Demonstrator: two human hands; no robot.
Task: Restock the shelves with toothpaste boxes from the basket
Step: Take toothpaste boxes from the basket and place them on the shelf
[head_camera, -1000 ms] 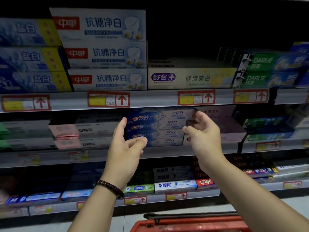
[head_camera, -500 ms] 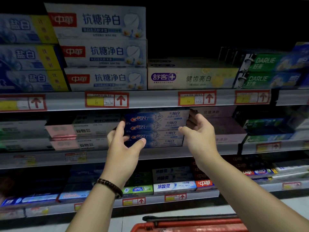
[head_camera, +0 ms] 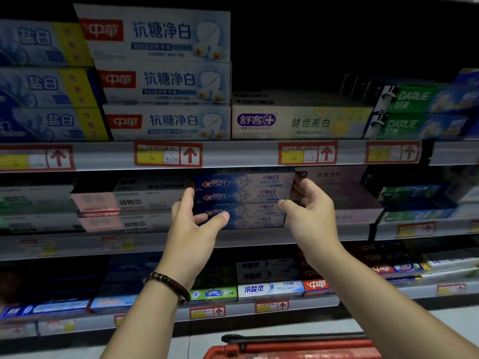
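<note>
Your left hand (head_camera: pixel 193 226) and right hand (head_camera: pixel 311 213), both wide, have closed in on Crest stack (head_camera: pixel 246 198) ends; likely squaring it at shelf (head_camera: pixel 246 237) edge.

Red-framed price tags run in three rows, each with a yellow field and a red up-arrow. The top row has four: the far-left tag (head_camera: pixel 36 158), the second tag (head_camera: pixel 168 154), the third tag (head_camera: pixel 307 153) and the fourth tag (head_camera: pixel 392 152). The second and third bear a handwritten "10" on the yellow. The middle tags (head_camera: pixel 118 242) are dim and blurred. Two bottom tags (head_camera: pixel 207 312) sit near each other. A dark bead bracelet (head_camera: pixel 169 283) circles a wrist. Pale grey floor (head_camera: pixel 427 317) shows below.
</note>
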